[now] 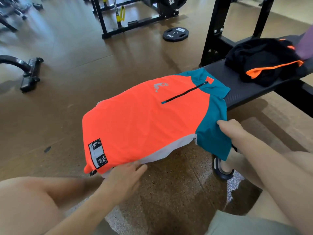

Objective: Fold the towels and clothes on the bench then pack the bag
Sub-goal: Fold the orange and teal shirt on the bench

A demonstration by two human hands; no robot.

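- The left hand [125, 175] lies at the near lower edge of the orange and teal shirt [135, 119], fingers fairly straight and spread against the hem; whether a thumb is tucked under the cloth cannot be told.
- The right hand [232, 131] grips the teal sleeve side of the shirt, thumb on top and the fingers apparently curled beneath the fabric.
- The two hands are well apart, one at each near corner of the shirt.
- The shirt is spread front up across the near end of the black bench [245, 92], collar toward the bench's far end, its lower part hanging past the edge over the floor.
- A short black zip runs down from the collar; a black-and-white patch [98, 153] sits near the hem.
- Farther along the bench lies a crumpled black garment with orange trim [264, 61].
- On the floor beyond, a black weight plate [175, 34] lies flat beside a rack frame.
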